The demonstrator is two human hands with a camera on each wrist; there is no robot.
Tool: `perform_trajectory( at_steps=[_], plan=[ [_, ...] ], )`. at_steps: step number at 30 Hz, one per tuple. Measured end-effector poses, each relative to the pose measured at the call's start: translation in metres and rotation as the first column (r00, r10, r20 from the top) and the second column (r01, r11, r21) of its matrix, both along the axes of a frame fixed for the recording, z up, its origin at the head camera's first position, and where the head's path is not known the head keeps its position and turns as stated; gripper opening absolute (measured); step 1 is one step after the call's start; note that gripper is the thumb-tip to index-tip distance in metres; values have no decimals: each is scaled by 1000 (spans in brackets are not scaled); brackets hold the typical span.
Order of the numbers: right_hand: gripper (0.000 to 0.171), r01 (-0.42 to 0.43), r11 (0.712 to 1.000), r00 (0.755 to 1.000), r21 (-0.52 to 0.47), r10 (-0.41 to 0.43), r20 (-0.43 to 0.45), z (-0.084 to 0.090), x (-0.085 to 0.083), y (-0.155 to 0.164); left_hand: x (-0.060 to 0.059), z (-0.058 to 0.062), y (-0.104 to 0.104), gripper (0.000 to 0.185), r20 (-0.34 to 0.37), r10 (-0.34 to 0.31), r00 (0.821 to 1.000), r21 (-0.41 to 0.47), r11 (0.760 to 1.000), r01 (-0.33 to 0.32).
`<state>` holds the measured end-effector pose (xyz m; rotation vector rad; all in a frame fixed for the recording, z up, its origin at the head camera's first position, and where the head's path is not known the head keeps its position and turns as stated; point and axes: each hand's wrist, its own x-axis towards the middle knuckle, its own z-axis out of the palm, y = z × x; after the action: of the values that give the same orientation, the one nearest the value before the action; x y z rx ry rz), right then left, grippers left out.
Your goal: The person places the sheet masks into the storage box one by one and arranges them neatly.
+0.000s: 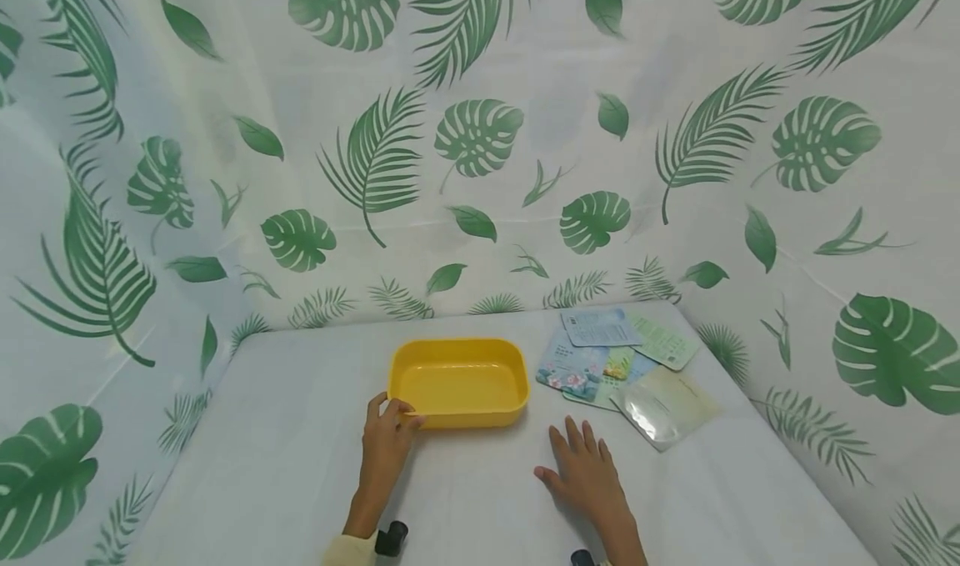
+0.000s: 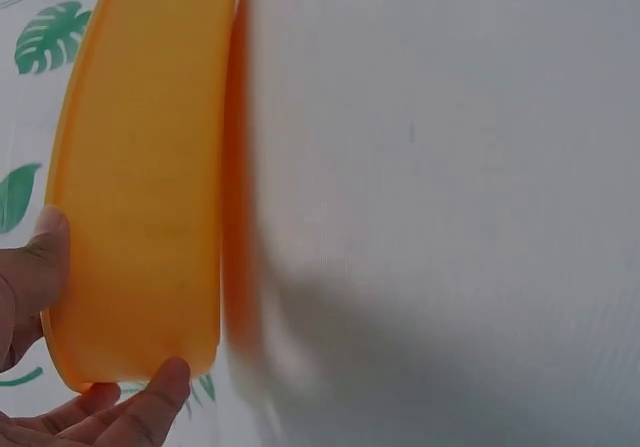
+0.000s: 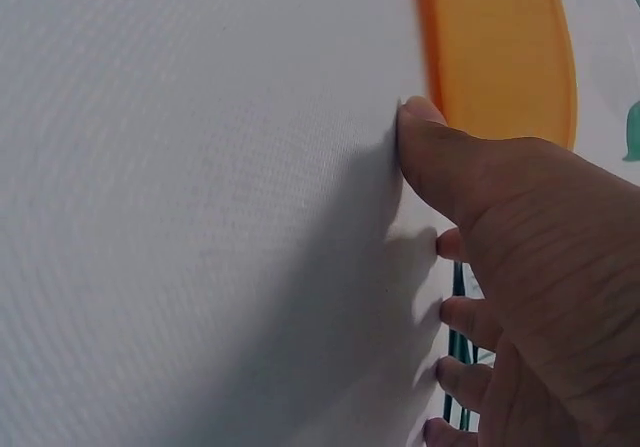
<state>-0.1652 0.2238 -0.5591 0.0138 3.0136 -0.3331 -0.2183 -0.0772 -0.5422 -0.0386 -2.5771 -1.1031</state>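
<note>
Gripping the yellow tray [image 1: 459, 380] at its seven o'clock corner, our left hand [image 1: 386, 443] curls round the rim; our right hand [image 1: 588, 474] rests flat, fingers spread, at its five o'clock.

Your left hand [image 1: 386, 437] is bare, with a pale cream sleeve cuff [image 1: 348, 549] showing at the wrist, and right next to it there's a small black cylinder-shaped bit of the wrist camera rig [image 1: 392, 538]. Your right hand [image 1: 587, 474] is bare too, no rings, with another dark rounded piece of wrist rig [image 1: 582, 558] poking in at the frame's bottom edge.
</note>
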Motion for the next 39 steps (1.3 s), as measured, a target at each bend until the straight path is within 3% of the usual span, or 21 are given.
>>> perform_trajectory(
  at_steps=[9, 14, 21, 26, 33, 39],
  plan=[
    [76, -9, 1000, 1000, 6, 9, -4, 0, 3, 4, 11, -5, 14, 29, 51, -23, 998, -22, 999, 24],
    [76, -23, 1000, 1000, 12, 23, -8, 1, 1, 5, 14, -10, 10, 45, 94, -54, 994, -45, 997, 59],
    [77, -10, 1000, 1000, -6, 10, 4, -1, 2, 4, -2, -12, 0, 87, 119, -183, 976, 59, 982, 177],
    [76, -16, 1000, 1000, -27, 16, -9, -3, 6, 5, -12, -17, 0, 90, 123, -249, 961, 146, 962, 230],
    [77, -30, 999, 1000, -36, 30, -8, -5, 8, 3, -20, -21, 1, 105, 221, -289, 931, 226, 944, 240],
    [77, -20, 1000, 1000, -6, 20, -8, -5, 5, 1, -26, -19, 3, 114, 204, -328, 922, 274, 924, 267]
  ],
)
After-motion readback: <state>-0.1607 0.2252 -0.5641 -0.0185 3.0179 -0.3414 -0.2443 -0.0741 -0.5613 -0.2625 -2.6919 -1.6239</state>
